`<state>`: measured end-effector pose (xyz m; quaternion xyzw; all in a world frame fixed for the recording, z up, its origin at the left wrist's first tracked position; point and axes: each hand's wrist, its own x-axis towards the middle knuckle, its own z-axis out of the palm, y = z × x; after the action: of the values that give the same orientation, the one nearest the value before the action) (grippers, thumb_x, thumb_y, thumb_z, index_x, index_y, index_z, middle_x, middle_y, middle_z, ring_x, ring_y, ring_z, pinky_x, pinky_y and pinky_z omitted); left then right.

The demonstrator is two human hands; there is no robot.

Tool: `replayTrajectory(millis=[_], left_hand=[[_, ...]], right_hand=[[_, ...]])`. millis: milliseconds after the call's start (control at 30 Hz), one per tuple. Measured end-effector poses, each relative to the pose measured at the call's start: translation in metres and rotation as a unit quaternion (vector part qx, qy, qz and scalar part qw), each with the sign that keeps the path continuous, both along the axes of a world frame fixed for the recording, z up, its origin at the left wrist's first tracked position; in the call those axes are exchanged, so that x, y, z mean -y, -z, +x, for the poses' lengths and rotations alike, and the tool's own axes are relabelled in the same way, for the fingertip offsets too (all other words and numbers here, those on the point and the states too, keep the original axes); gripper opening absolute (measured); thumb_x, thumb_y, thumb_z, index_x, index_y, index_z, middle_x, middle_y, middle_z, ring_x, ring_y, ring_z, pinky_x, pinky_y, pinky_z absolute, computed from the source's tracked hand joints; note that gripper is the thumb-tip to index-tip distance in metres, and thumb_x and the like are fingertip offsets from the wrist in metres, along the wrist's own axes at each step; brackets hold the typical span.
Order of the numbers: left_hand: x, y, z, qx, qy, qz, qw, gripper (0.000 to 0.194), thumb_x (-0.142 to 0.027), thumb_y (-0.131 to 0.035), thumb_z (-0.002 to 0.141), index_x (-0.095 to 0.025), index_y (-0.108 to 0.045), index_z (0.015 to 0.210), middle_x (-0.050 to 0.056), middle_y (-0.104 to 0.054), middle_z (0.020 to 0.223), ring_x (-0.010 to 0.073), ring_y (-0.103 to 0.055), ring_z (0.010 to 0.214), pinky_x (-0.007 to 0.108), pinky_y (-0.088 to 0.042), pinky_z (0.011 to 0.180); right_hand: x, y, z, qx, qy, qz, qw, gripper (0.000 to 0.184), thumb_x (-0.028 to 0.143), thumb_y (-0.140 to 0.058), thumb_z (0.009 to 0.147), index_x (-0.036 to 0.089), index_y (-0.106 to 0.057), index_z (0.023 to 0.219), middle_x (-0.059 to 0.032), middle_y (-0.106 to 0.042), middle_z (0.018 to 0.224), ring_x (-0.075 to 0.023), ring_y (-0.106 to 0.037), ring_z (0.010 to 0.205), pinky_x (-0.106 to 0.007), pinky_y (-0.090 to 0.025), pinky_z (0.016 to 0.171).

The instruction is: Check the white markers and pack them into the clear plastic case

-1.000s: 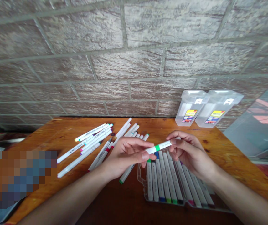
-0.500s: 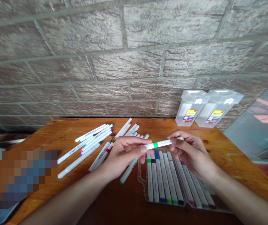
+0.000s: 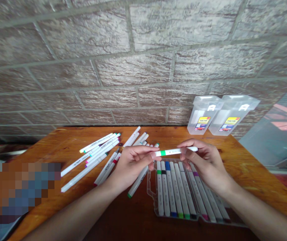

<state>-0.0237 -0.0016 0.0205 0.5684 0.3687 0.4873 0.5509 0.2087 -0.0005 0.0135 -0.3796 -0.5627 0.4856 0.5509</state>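
Both hands hold one white marker with a green band (image 3: 174, 152) level above the table. My left hand (image 3: 132, 164) pinches its left end between thumb and fingers. My right hand (image 3: 204, 164) grips its right end with curled fingers. Directly below lies a clear plastic case (image 3: 156, 204) holding several white markers side by side with coloured ends. To the left, several loose white markers (image 3: 100, 152) are scattered on the wooden table (image 3: 58, 144).
Two clear lidded plastic boxes (image 3: 219, 115) with yellow labels stand at the back right against the brick wall (image 3: 133, 60). A blurred patch covers the lower left. The table's right edge borders a grey surface (image 3: 271, 140).
The marker has levelled out and risen slightly, and both hands have shifted a little up and left with it. The view has dropped slightly.
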Motion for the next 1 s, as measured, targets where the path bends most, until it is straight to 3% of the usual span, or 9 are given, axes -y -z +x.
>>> replayTrajectory(millis=[267,567,1000], left_hand=[[-0.0022,0.0021,0.0002,-0.008,-0.019,-0.011,1.0,0.025,-0.033,-0.084,0.084,-0.013,-0.082,0.098,0.008,-0.079,0.081,0.0124,-0.062,0.061,0.025,-0.05,0.062],[-0.0005,-0.0063,0.0027,-0.017,-0.023,-0.004,1.0,0.021,-0.033,-0.083,0.085,-0.012,-0.08,0.088,0.001,-0.07,0.063,0.0123,-0.064,0.057,0.023,-0.052,0.061],[-0.0008,-0.0023,0.0012,-0.021,-0.002,-0.013,1.0,0.022,-0.031,-0.086,0.081,-0.013,-0.08,0.091,0.002,-0.071,0.067,0.0121,-0.063,0.057,0.023,-0.05,0.058]], right_hand=[[0.0023,-0.004,-0.0016,0.042,-0.007,-0.005,0.999,0.025,0.044,-0.079,0.088,0.019,-0.078,0.093,-0.0017,-0.068,0.064,-0.0112,-0.055,0.047,-0.023,-0.042,0.044],[0.0036,-0.0046,-0.0038,0.032,-0.031,-0.005,0.999,0.025,0.042,-0.08,0.087,0.018,-0.079,0.094,-0.003,-0.07,0.065,-0.0114,-0.056,0.048,-0.023,-0.044,0.045],[0.0048,-0.007,-0.0042,0.044,-0.034,-0.009,0.998,0.027,0.045,-0.081,0.086,0.018,-0.078,0.091,-0.0032,-0.071,0.065,-0.0122,-0.056,0.047,-0.024,-0.044,0.045]])
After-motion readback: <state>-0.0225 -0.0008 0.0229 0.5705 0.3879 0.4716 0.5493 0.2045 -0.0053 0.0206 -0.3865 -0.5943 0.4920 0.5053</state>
